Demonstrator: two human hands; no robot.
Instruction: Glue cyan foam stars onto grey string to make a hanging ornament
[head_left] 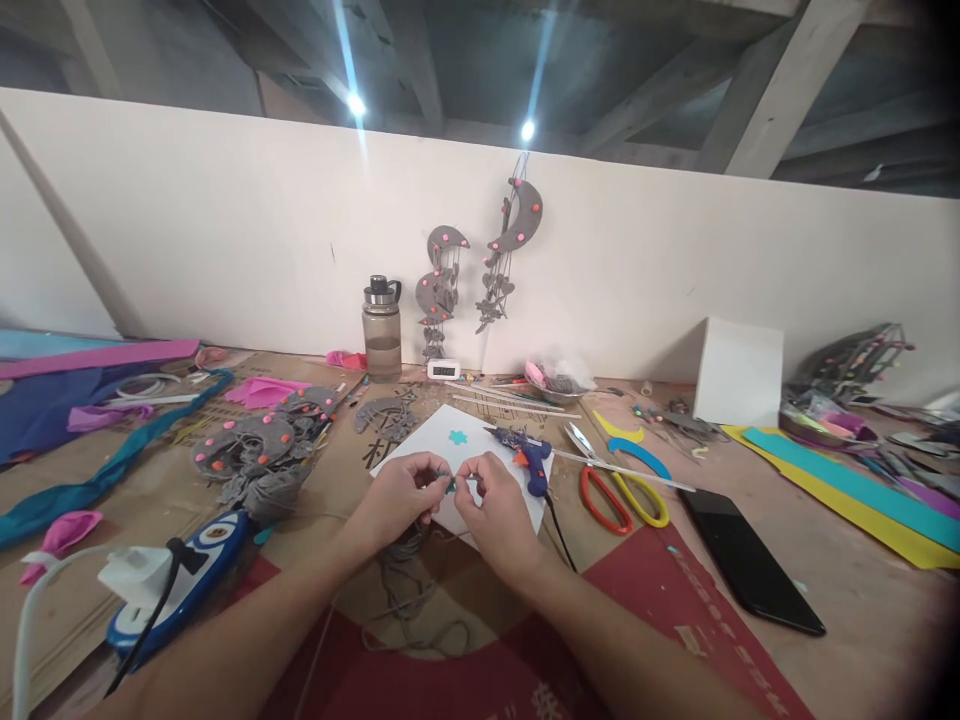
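Note:
My left hand point(409, 492) and my right hand point(491, 500) meet fingertip to fingertip over a sheet of white paper point(469, 425). Both are closed in a pinch. A small dark teal piece point(451, 488) shows between them, mostly hidden by the fingers, so its kind is unclear. Grey yarn point(409, 590) hangs and lies in loose loops below my left hand. A teal flower-shaped cutout point(457, 437) rests on the paper just beyond my fingers. To the right of my right hand, a blue glue gun point(534, 465) lies partly on the paper.
Red-handled scissors point(604, 500), yellow-handled scissors point(649, 500) and a black phone point(750, 560) lie right. At left are a power strip point(180, 580) and grey decorated moons point(247, 445). A bottle point(382, 340) stands by the wall, where moon ornaments point(517, 220) hang.

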